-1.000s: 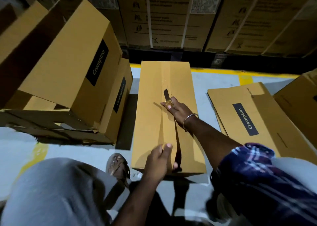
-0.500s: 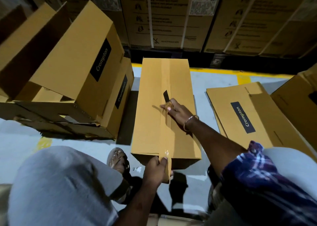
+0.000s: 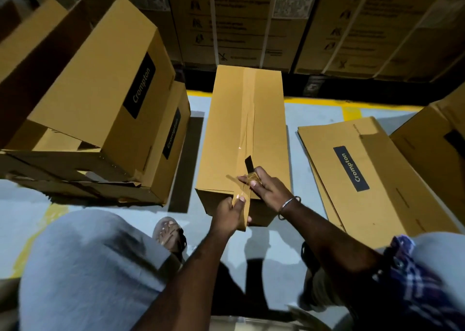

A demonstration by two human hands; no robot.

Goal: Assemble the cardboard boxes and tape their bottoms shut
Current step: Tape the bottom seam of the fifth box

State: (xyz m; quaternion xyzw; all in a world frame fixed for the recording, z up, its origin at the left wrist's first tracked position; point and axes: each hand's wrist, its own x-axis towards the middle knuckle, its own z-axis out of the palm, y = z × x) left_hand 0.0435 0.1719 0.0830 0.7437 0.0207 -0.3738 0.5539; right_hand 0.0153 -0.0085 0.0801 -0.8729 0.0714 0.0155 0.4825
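A long brown cardboard box (image 3: 224,129) lies on the floor in front of me, its seam facing up. A clear tape strip (image 3: 247,119) runs along that seam from the far end. My right hand (image 3: 270,193) grips a small tape roll (image 3: 253,177) on the box top near the near end. My left hand (image 3: 229,213) pinches the loose tape end over the box's near edge, thumb on top. A short dark piece sticks up just beyond the roll.
Two assembled Crompton boxes (image 3: 100,84) are stacked at the left, close to the long box. Flattened cartons (image 3: 377,174) lie on the floor at the right, beside another box (image 3: 432,139). Strapped cartons (image 3: 251,16) form a wall behind. My sandalled foot (image 3: 168,232) is near the box's near end.
My right hand has drawn the tape roll along the seam towards me. My left hand left the box top and now holds the tape end at the near edge.
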